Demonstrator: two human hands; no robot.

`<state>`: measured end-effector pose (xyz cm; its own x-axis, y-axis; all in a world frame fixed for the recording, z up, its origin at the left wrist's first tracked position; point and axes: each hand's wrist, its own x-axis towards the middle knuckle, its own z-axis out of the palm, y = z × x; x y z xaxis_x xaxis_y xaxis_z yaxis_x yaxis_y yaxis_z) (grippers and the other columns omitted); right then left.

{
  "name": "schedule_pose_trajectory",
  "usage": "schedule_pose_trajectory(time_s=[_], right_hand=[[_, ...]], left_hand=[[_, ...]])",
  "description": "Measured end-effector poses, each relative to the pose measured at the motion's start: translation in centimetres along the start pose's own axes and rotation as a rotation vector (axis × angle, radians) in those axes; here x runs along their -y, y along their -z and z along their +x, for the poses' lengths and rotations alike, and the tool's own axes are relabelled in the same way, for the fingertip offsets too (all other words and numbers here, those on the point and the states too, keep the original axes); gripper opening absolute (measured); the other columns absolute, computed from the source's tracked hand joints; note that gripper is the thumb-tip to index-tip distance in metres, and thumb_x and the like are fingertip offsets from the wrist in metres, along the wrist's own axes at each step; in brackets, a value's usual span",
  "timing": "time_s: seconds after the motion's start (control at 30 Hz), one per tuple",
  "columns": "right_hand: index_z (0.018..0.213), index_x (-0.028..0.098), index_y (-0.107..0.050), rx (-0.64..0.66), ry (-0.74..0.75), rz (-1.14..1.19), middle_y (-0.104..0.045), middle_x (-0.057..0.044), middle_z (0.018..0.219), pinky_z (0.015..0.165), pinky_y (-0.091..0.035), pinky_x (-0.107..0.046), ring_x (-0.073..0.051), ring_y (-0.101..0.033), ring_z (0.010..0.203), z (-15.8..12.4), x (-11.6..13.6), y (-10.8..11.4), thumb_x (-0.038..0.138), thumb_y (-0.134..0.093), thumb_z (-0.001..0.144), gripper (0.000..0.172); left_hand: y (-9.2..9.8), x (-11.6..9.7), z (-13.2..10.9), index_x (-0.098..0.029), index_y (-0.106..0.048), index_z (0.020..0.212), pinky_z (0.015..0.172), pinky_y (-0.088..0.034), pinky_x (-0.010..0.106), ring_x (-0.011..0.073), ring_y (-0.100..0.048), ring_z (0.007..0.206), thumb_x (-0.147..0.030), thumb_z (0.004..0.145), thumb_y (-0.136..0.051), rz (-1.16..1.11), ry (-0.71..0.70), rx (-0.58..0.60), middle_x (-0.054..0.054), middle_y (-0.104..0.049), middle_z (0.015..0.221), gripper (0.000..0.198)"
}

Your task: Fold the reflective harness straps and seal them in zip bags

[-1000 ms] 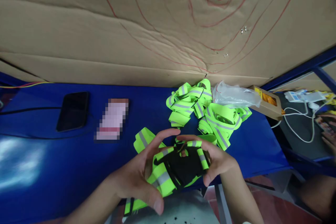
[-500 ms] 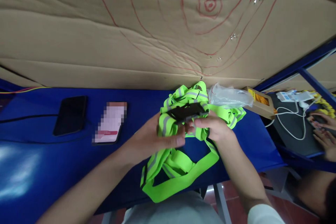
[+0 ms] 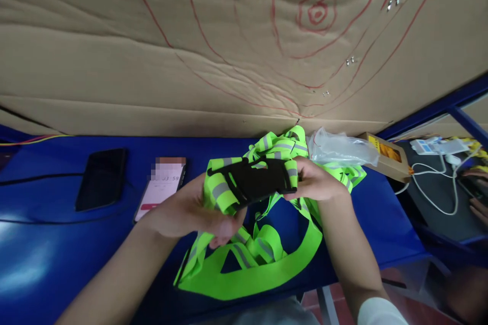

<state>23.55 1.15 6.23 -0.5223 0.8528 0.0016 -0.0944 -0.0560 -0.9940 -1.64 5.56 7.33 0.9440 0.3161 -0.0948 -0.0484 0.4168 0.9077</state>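
Head view: at frame centre, the left hand [image 3: 190,216] grips the green reflective strap [image 3: 251,283] beside the black buckle [image 3: 261,181]; the right hand [image 3: 318,181] grips the buckle's right end. The buckle appears fastened; the strap's lower-centre loop is slack, not bundled.

Blue table [image 3: 41,269] with glossy surface, black phone [image 3: 101,179] and dark cable [image 3: 41,179] at left, second phone [image 3: 164,181] with lit screen beside it, green straps [image 3: 281,145] heaped at rear, clear plastic bag [image 3: 341,148] adjoining, cardboard box [image 3: 398,162] at right
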Motion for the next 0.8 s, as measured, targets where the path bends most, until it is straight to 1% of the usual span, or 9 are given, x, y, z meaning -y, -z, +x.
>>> schedule_pose_trajectory(time_s=[0.07,0.13,0.23,0.33,0.43,0.53,0.6,0.7,0.8], right_hand=[[0.098,0.018,-0.072,-0.048,-0.004,-0.005,-0.074,0.001,0.089,0.081,-0.059,-0.026,-0.013,-0.070,0.083,-0.1,0.4,0.0,0.028,-0.078,0.085,0.018],[0.108,0.021,-0.072,-0.059,-0.024,0.033,-0.074,0.002,0.096,0.081,-0.059,-0.025,-0.012,-0.070,0.087,-0.2,0.6,0.0,0.020,-0.080,0.082,0.027],[0.108,0.023,-0.073,-0.009,-0.015,0.040,-0.074,0.003,0.101,0.087,-0.059,-0.024,-0.012,-0.069,0.093,0.0,0.4,-0.1,0.013,-0.086,0.073,0.039],[0.114,0.026,-0.073,-0.073,0.003,0.045,-0.074,0.002,0.107,0.094,-0.059,-0.029,-0.013,-0.069,0.098,0.5,-0.1,-0.4,0.020,-0.086,0.075,0.041],[0.116,0.027,-0.073,-0.172,-0.011,0.005,-0.074,0.002,0.111,0.095,-0.058,-0.030,-0.016,-0.070,0.101,0.8,-0.3,-0.7,0.025,-0.087,0.075,0.044],[0.108,0.024,-0.077,-0.172,-0.021,-0.062,-0.077,0.001,0.103,0.092,-0.059,-0.030,-0.016,-0.072,0.094,0.8,-0.2,-0.8,0.026,-0.090,0.072,0.039],[0.095,0.020,-0.079,-0.212,0.016,-0.107,-0.078,0.000,0.091,0.086,-0.061,-0.032,-0.017,-0.073,0.085,0.8,-0.1,-0.8,0.028,-0.091,0.070,0.029],[0.075,0.020,-0.077,-0.364,0.090,-0.136,-0.076,-0.001,0.078,0.080,-0.063,-0.035,-0.020,-0.073,0.078,0.8,-0.6,-0.9,0.034,-0.088,0.072,0.018],[0.078,0.023,-0.077,-0.493,0.104,-0.115,-0.074,-0.002,0.075,0.078,-0.064,-0.035,-0.022,-0.074,0.083,1.0,-1.8,-1.6,0.040,-0.083,0.078,0.017]], left_hand=[[0.1,0.1,0.5,-0.016,-0.072,0.077,0.046,-0.037,0.019,0.0064,-0.046,0.043,-0.043,0.082,-0.080,0.048,-0.063,-0.142,-0.005,-0.056,0.053,0.029],[0.2,0.3,1.0,-0.016,-0.070,0.073,0.048,-0.041,0.020,0.0085,-0.050,0.045,-0.036,0.082,-0.080,0.044,-0.177,-0.245,-0.005,-0.058,0.052,0.024],[0.2,0.5,1.3,-0.017,-0.075,0.085,0.067,-0.056,0.029,0.0180,-0.069,0.067,-0.038,0.089,-0.074,0.073,-0.310,-0.326,0.002,-0.075,0.074,0.021],[0.1,0.6,1.2,-0.021,-0.077,0.106,0.092,-0.058,0.041,0.0265,-0.075,0.097,-0.044,0.093,-0.068,0.251,-0.293,-0.353,0.007,-0.080,0.104,0.028],[0.0,0.9,1.0,-0.022,-0.078,0.111,0.107,-0.051,0.043,0.0269,-0.072,0.110,-0.049,0.095,-0.063,0.399,-0.256,-0.372,0.007,-0.079,0.107,0.034],[-0.2,1.1,1.1,-0.023,-0.078,0.110,0.103,-0.055,0.041,0.0270,-0.073,0.108,-0.051,0.095,-0.063,0.414,-0.252,-0.329,0.007,-0.080,0.102,0.035],[-0.3,1.2,1.5,-0.023,-0.078,0.110,0.096,-0.059,0.041,0.0272,-0.075,0.104,-0.046,0.096,-0.063,0.446,-0.301,-0.315,0.007,-0.080,0.101,0.031],[-0.6,1.7,2.3,-0.023,-0.076,0.111,0.101,-0.057,0.044,0.0283,-0.072,0.108,-0.035,0.094,-0.067,0.562,-0.421,-0.396,0.007,-0.078,0.107,0.023],[-0.9,2.8,3.1,-0.024,-0.068,0.119,0.108,-0.052,0.046,0.0281,-0.067,0.117,-0.026,0.087,-0.074,0.672,-0.511,-0.540,0.008,-0.072,0.121,0.033]])
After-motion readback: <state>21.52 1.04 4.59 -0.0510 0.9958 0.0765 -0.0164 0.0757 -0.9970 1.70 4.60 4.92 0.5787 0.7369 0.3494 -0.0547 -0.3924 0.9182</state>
